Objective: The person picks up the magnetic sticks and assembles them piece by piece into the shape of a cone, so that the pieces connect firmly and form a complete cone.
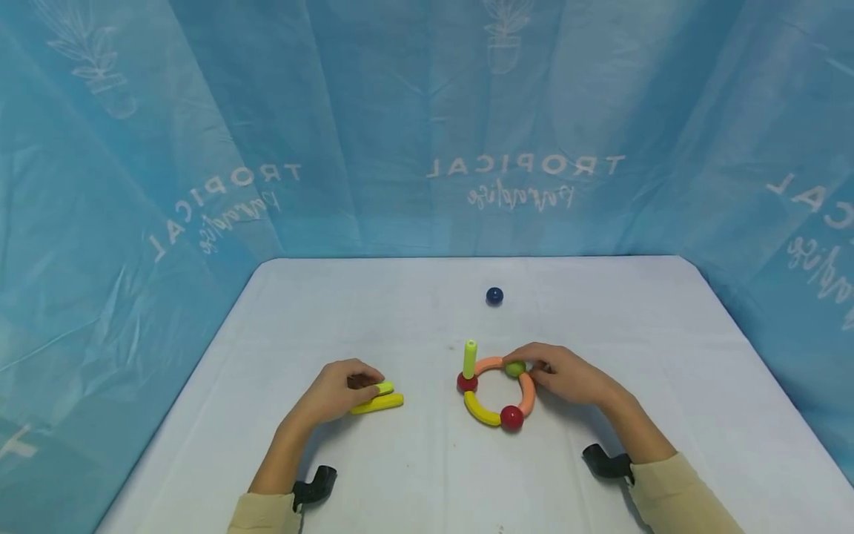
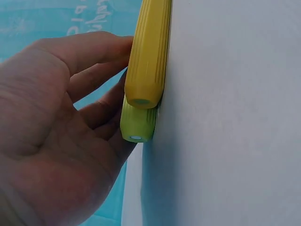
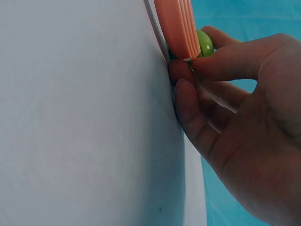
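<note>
Left hand (image 1: 339, 389) low over the white table (image 1: 414, 475), thumb and fingers pinching a lime rod (image 1: 385, 388); a yellow rod (image 1: 380, 403) lies just beside it, on the near side. Both rods run crosswise, ends pointing rightward at a ring (image 1: 477, 407) of balls and curved pieces, well apart from it. Ring, nearest part first: 1 red ball (image 1: 511, 417), with a yellow curve (image 1: 485, 414) to its left and an orange curve (image 1: 528, 397) to its right. On the side facing the rods, a 2nd red ball (image 1: 465, 384) bears an upright lime post (image 1: 470, 360). Key relation: pinched rod level, post vertical. Right hand (image 1: 567, 374) at the ring's far right, fingers curled about a green ball (image 1: 515, 368), thumb by the orange curve's end; its fingertips are nearer the post than the left's. Farthest back, well apart from both hands: a dark blue ball (image 1: 494, 296).
</note>
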The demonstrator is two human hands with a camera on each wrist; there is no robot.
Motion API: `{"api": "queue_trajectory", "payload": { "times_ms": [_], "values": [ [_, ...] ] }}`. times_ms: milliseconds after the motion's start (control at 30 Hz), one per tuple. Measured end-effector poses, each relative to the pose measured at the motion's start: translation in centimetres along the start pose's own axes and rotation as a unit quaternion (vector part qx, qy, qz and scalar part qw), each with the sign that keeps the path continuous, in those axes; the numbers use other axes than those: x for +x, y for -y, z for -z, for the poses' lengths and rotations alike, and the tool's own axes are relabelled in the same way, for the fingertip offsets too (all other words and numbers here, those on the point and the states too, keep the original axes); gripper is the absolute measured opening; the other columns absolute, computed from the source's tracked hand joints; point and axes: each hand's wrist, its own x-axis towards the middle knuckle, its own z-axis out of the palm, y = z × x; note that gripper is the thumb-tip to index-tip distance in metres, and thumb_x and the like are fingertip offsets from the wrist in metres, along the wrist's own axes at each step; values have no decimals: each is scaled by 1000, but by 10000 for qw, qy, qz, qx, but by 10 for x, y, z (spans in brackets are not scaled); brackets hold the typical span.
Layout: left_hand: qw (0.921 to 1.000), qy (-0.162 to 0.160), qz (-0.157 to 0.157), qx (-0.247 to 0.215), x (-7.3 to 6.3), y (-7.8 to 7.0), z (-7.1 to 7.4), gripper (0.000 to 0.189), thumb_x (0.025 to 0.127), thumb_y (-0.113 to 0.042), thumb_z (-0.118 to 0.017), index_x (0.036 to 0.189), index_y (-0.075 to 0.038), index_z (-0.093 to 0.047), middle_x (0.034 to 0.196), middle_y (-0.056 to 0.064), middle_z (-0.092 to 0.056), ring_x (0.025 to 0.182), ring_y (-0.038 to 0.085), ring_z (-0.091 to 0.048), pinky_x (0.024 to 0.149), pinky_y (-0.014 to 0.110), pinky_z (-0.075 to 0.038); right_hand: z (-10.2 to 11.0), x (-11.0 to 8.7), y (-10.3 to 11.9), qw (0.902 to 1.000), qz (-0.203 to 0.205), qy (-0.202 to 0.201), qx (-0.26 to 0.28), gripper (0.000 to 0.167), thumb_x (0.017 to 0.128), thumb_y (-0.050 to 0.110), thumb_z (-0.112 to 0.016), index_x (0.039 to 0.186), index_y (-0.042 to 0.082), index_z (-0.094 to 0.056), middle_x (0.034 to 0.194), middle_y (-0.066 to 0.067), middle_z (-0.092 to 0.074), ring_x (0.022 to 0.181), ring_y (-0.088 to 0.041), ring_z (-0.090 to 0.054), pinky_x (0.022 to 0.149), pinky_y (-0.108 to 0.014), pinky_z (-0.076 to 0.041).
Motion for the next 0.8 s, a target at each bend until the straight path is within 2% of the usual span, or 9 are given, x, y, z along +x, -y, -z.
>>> {"api": "queue_trajectory", "payload": {
  "times_ms": [133, 233, 400, 533, 667, 800],
  "values": [
    [10000, -31, -36, 68, 0, 3, -2, 19, 89, -20, -70, 107, -18, -71, 98, -6, -63, 89, 14, -59, 79, 35, -50, 2, -2, 0, 9999, -116, -41, -32, 45, 91, -2, -58, 127, 25, -61, 124, 7, -58, 92, -16, -55, 79, -31, -50],
    [9998, -22, 13, 175, 1, 3, -4, 19, 89, -20, -70, 107, -18, -72, 99, -7, -61, 90, 12, -59, 78, 34, -49, 3, -3, 0, 9999, -125, 14, 22, 45, 90, -1, -60, 127, 25, -61, 131, 4, -55, 92, -17, -56, 79, -32, -51],
    [9990, -112, 290, 306, 3, -2, -6, 17, 88, -22, -71, 104, -17, -72, 95, -7, -59, 84, 11, -57, 74, 33, -49, 4, -4, -2, 9998, 47, 165, 88, 48, 90, -3, -60, 128, 25, -61, 138, 3, -51, 106, -18, -54, 85, -34, -50],
    [9987, -114, 374, 331, 3, -5, -5, 16, 89, -21, -70, 104, -16, -72, 94, -6, -58, 83, 11, -56, 75, 33, -48, 4, -3, -4, 9996, 75, 270, 104, 47, 89, -2, -61, 127, 25, -63, 129, 9, -55, 103, -18, -54, 85, -36, -49],
    [9988, -51, 264, 398, 3, -3, -5, 15, 90, -22, -69, 103, -16, -71, 96, -6, -58, 83, 11, -56, 75, 34, -48, 5, -4, -4, 9998, -70, 189, -24, 43, 87, 2, -66, 125, 24, -63, 118, 12, -59, 91, -17, -55, 78, -33, -50],
    [9987, -39, 154, 478, 3, -2, -5, 14, 91, -21, -67, 104, -16, -70, 97, -7, -57, 84, 10, -55, 75, 33, -48, 7, -4, -2, 9997, -188, 71, -172, 42, 85, 6, -71, 123, 21, -64, 111, 11, -59, 86, -17, -55, 74, -30, -51]
  ]
}}
